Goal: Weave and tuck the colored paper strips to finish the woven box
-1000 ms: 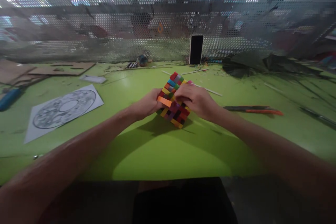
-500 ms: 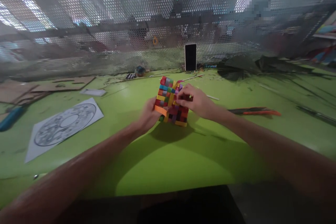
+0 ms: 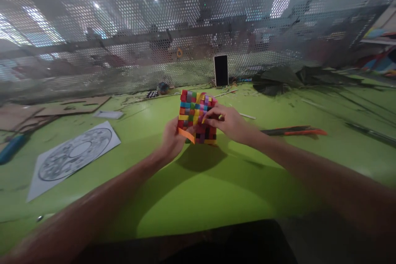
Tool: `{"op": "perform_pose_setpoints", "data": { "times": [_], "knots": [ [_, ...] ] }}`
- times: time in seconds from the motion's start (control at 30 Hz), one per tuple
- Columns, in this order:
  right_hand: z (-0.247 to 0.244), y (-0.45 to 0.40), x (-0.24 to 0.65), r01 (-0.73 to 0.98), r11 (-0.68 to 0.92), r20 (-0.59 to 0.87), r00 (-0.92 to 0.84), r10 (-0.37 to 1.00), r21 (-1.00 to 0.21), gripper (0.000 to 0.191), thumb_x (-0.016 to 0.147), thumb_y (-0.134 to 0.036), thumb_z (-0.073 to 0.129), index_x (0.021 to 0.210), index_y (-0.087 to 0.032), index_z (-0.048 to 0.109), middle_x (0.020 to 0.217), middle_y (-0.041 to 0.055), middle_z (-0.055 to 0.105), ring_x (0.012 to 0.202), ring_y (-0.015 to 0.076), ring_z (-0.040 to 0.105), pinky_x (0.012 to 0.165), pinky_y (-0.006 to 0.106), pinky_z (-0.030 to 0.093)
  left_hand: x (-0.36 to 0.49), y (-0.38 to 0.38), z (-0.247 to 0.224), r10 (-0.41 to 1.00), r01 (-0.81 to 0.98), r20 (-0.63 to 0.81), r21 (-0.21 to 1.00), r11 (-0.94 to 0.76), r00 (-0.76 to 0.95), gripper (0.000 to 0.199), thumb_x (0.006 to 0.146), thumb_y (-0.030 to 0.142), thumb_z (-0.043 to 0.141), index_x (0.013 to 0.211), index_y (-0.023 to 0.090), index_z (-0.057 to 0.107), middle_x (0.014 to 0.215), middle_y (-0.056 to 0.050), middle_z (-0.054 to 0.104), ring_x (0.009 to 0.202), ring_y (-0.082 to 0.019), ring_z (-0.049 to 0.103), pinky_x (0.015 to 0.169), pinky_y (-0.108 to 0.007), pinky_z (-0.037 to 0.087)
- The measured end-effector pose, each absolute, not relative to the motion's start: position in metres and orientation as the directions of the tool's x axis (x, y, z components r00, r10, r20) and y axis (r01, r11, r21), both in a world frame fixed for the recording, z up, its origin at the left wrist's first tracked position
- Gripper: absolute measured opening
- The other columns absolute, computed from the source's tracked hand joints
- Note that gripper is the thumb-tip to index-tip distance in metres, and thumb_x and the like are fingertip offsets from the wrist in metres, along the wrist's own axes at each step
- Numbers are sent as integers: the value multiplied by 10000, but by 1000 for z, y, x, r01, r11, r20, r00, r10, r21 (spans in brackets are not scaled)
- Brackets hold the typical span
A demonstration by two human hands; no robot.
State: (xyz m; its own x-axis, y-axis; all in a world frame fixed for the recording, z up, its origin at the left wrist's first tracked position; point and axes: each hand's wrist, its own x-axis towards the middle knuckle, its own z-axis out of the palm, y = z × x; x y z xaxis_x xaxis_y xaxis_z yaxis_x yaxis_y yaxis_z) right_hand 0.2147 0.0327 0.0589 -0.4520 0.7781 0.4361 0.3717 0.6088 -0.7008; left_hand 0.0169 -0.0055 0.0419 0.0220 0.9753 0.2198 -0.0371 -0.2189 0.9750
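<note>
A small woven box [image 3: 189, 107] of many-coloured strips is held just above the green table, slightly tilted. My left hand [image 3: 173, 138] grips its left side from below, with the fingers partly hidden behind it. An orange strip end [image 3: 186, 135] sticks out loose near my left thumb. On the box's right face, my right hand [image 3: 223, 120] pinches the tip of a yellow strip [image 3: 203, 120] between thumb and fingers. The lower right face shows dark, red and purple squares.
On the green table [image 3: 173, 198] lie a printed ring drawing [image 3: 76, 152], cardboard [image 3: 71, 105], a blue tube-like object [image 3: 12, 148] and orange and dark strips [image 3: 293, 130]. A dark-screened tablet or phone [image 3: 221, 70] leans at the back near dark leaves [image 3: 278, 78] and a perforated screen [image 3: 123, 57].
The woven box has turned slightly, showing its left face more squarely. My right fingers stay at its right face, a yellow tip now visible between them. The whole view has shifted a little.
</note>
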Motion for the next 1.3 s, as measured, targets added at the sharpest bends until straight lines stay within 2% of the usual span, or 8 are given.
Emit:
{"op": "perform_pose_setpoints", "data": {
  "times": [0.17,0.3,0.47,0.63,0.83,1.0,1.3],
  "knots": [
    [56,35,214,261,527,413,-386,825,-808,226,877,-377,691,939,-173,769,943,67,751,846,195,645,764,326,496,14,-3,40,970,-94,239,968,-234,45,350,665,337,903,923,173,732,963,-73,804,942,-270,754,890,-426,610],
    [61,33,214,296,480,373,-353,858,-826,290,846,-444,705,867,-160,760,859,50,735,775,177,613,737,314,474,14,-3,39,969,-83,241,968,-236,54,364,669,365,902,928,170,738,970,-77,808,932,-276,758,879,-434,617],
    [64,26,210,386,419,338,-261,904,-822,200,795,-341,711,734,-152,688,722,27,674,657,146,552,630,285,438,20,-9,41,966,-77,257,964,-254,32,365,631,375,927,871,187,726,929,-65,808,957,-284,754,876,-422,622],
    [70,17,206,362,387,328,-215,920,-848,130,750,-254,731,693,-149,678,691,30,685,627,137,561,585,266,438,24,-14,44,959,-56,283,958,-282,6,370,615,363,932,851,166,726,849,-75,794,1008,-309,742,880,-431,621],
    [76,14,205,358,321,255,-221,942,-877,60,728,-169,731,690,-142,694,692,33,693,627,147,589,591,273,465,21,-16,42,960,-4,277,961,-277,23,346,638,364,909,851,156,733,820,-74,787,882,-286,754,774,-390,627],
    [77,21,208,448,348,222,-309,925,-824,49,715,-97,728,690,-139,725,683,30,720,628,152,622,632,273,502,20,-15,38,959,30,280,959,-282,49,356,663,381,896,882,146,743,820,-80,784,839,-278,753,774,-395,626],
    [72,17,207,564,415,319,-265,910,-714,93,801,-94,731,839,-121,812,788,82,782,689,198,691,662,288,514,18,-12,38,959,-2,255,967,-256,122,441,641,407,917,959,160,736,897,-96,801,948,-317,762,868,-452,632]
  ]
}}
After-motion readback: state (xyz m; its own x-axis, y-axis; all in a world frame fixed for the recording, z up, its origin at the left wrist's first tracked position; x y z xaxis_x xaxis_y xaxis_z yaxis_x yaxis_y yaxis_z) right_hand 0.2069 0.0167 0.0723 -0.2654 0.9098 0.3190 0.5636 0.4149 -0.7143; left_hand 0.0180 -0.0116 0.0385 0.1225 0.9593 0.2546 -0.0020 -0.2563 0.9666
